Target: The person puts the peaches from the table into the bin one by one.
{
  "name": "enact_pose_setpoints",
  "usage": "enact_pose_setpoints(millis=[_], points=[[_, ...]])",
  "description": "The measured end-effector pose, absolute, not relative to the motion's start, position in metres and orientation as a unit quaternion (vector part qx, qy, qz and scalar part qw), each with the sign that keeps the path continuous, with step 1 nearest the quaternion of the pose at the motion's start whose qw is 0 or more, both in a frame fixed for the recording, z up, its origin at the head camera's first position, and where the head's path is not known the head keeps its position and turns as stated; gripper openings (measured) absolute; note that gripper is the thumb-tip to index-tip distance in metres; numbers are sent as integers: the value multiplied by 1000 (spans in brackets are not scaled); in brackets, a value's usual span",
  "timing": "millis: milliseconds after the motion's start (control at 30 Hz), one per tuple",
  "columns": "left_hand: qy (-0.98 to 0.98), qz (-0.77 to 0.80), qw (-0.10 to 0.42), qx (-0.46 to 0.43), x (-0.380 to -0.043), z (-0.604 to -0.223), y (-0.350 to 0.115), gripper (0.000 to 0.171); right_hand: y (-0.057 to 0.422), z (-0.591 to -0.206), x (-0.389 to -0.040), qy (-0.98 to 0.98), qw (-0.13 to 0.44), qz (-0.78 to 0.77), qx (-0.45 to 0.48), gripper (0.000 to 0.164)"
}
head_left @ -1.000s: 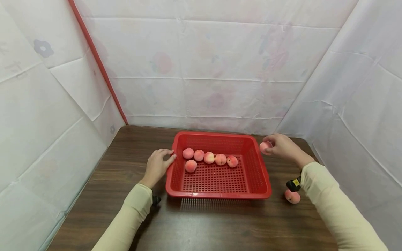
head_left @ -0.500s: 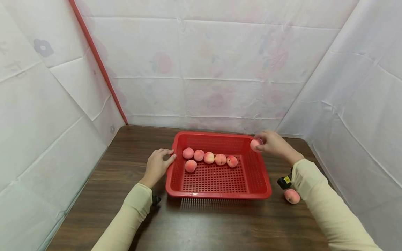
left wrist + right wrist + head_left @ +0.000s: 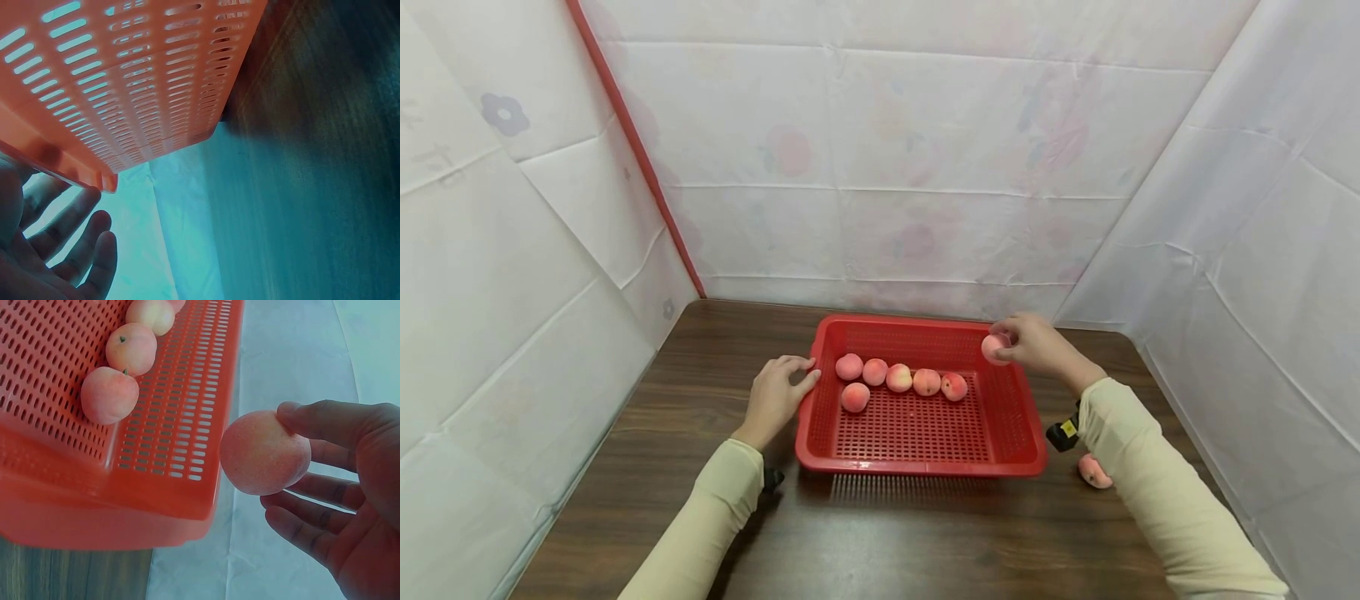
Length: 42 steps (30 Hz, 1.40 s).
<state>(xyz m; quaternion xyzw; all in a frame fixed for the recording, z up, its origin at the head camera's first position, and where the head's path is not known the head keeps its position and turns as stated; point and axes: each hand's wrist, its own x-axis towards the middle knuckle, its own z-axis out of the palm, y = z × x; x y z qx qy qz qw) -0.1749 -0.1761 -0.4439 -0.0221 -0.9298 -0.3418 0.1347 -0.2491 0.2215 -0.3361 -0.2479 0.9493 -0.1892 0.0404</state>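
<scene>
My right hand (image 3: 1037, 343) pinches a pink peach (image 3: 995, 350) between thumb and fingers, held up over the back right corner of a red plastic basket (image 3: 917, 467). In the right wrist view the held peach (image 3: 262, 453) appears beside the basket's rim. Several peaches lie in the basket: a row at the back, ending in a peach (image 3: 954, 387) at the right, and a single peach (image 3: 855, 397) in front of the row's left end. At the basket's left rim, my left hand (image 3: 772, 402) touches the edge with relaxed fingertips; the left wrist view shows its fingers (image 3: 75, 219) spread below the rim.
One more peach (image 3: 1094, 472) lies on the dark wooden table (image 3: 917, 542) right of the basket, partly hidden by the right sleeve. White patterned sheets (image 3: 880, 167) enclose the table at the back and both sides.
My right hand has carried its peach leftward, from outside the basket's right edge to over its back right corner. The left hand and the peaches in the basket have stayed put.
</scene>
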Motion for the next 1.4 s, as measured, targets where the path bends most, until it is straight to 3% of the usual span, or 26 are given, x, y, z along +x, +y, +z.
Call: enact_pose_setpoints(millis=[733, 1400], points=[[-928, -345, 138, -22, -175, -444, -176, 34, 180, -343, -253, 943, 60, -195, -264, 34], [-929, -345, 131, -17, -176, -446, -177, 34, 141, -362, -251, 936, 111, -171, -287, 36]])
